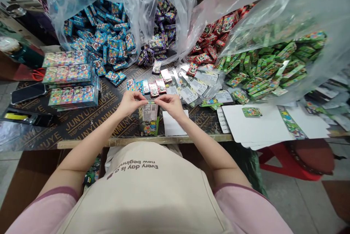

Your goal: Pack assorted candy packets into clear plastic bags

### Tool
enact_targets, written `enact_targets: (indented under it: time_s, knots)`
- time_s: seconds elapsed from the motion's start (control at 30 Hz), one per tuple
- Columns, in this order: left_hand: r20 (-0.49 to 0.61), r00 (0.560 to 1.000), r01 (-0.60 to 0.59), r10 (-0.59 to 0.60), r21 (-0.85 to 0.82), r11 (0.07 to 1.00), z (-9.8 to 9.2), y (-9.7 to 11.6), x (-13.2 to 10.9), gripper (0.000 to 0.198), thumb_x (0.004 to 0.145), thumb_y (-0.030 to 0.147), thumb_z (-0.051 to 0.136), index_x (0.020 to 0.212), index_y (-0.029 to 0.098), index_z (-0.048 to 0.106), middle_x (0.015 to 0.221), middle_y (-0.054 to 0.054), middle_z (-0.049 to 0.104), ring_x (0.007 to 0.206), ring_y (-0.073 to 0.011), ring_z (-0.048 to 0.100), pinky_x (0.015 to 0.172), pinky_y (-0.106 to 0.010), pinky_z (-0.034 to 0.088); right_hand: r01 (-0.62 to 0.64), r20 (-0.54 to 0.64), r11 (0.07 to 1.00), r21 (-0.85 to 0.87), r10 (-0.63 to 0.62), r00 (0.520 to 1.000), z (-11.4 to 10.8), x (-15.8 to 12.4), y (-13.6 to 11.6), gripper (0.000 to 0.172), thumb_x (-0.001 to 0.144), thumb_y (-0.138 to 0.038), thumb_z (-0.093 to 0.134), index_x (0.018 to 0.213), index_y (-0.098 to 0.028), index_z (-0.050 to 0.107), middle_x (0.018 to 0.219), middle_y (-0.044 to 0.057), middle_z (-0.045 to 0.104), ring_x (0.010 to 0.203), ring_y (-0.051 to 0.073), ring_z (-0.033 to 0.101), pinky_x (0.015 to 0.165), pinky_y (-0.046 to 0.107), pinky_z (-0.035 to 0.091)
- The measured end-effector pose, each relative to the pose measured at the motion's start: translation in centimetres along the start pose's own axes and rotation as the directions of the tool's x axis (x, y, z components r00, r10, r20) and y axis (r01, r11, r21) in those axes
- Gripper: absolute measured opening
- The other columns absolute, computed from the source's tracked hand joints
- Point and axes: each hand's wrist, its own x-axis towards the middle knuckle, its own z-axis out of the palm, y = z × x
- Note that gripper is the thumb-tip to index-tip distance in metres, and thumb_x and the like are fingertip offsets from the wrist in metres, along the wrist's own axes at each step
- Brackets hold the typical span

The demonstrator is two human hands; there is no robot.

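My left hand (131, 103) and my right hand (172, 105) pinch the two top corners of a printed plastic pouch (149, 119) near the table's front edge. The pouch has a see-through upper part and a colourful lower part. Just beyond my fingers stands a short row of small boxes, among them a blue box (145, 87) and a red box (153, 89). To the right of the pouch lies a white card (175, 126), partly under my right forearm. More flat printed pouches (190, 93) are fanned out beyond my right hand.
Clear bags at the back hold blue boxes (106, 37), purple boxes (165, 22), red boxes (216, 31) and green boxes (262, 68). Filled packs (72, 77) are stacked at left by a phone (29, 93). White sheets (262, 130) lie at right above a red stool (306, 157).
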Motion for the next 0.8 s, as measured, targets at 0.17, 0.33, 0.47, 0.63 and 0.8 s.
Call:
enact_targets:
  time_s: [0.17,0.33,0.47,0.63,0.8]
  knots:
    - [0.025,0.991,-0.135,0.134,0.058,0.989,-0.4,0.6,-1.0,0.018,0.069,0.035,0.073,0.063,0.019,0.070,0.065,-0.004,0.068,0.062,-0.0147,0.059,0.057,-0.025,0.045,0.058,0.020,0.997,-0.058,-0.057,0.998,-0.2,-0.8,-0.6,0.018,0.071,-0.040,0.072,0.072,-0.022,0.074,0.074,0.001,0.072,0.070,0.017,0.064,0.070,0.034,0.052]
    - [0.132,0.991,0.016,-0.007,-0.064,0.998,-0.8,0.5,-0.2,0.020,0.063,0.035,0.078,0.061,0.016,0.071,0.061,-0.004,0.067,0.056,-0.0141,0.059,0.055,-0.025,0.046,-0.009,0.049,1.000,0.008,0.008,0.999,-0.3,-0.5,-0.8,0.020,0.071,-0.040,0.072,0.068,-0.020,0.072,0.066,0.000,0.069,0.062,0.014,0.061,0.066,0.031,0.051]
    - [0.113,0.987,-0.122,0.116,0.045,0.992,-0.7,0.6,-0.7,0.019,0.072,0.035,0.071,0.064,0.018,0.071,0.068,-0.006,0.068,0.062,-0.0149,0.061,0.056,-0.025,0.047,0.035,0.067,0.998,-0.051,-0.031,0.997,-0.3,-0.8,-0.8,0.020,0.074,-0.042,0.069,0.074,-0.022,0.074,0.073,0.002,0.071,0.069,0.018,0.064,0.071,0.035,0.052]
    - [0.142,0.926,-0.375,0.350,0.240,0.896,-0.6,-0.1,-2.0,0.018,0.080,0.034,0.064,0.071,0.019,0.068,0.077,-0.006,0.066,0.072,-0.0160,0.061,0.067,-0.028,0.049,0.190,0.178,0.958,-0.215,-0.153,0.972,-2.4,-1.6,-0.2,0.022,0.080,-0.044,0.063,0.092,-0.030,0.074,0.103,0.002,0.071,0.101,0.023,0.063,0.094,0.043,0.047]
    - [0.273,0.881,-0.470,0.387,0.400,0.787,-0.7,-1.0,-1.9,0.023,0.090,0.025,0.049,0.100,0.023,0.070,0.076,-0.004,0.056,0.071,-0.0154,0.053,0.063,-0.027,0.043,0.035,-0.021,0.786,-0.618,-0.061,0.998,-7.5,-1.6,3.8,0.018,0.079,-0.028,0.064,0.094,-0.022,0.072,0.095,0.007,0.062,0.087,0.022,0.058,0.080,0.038,0.047]
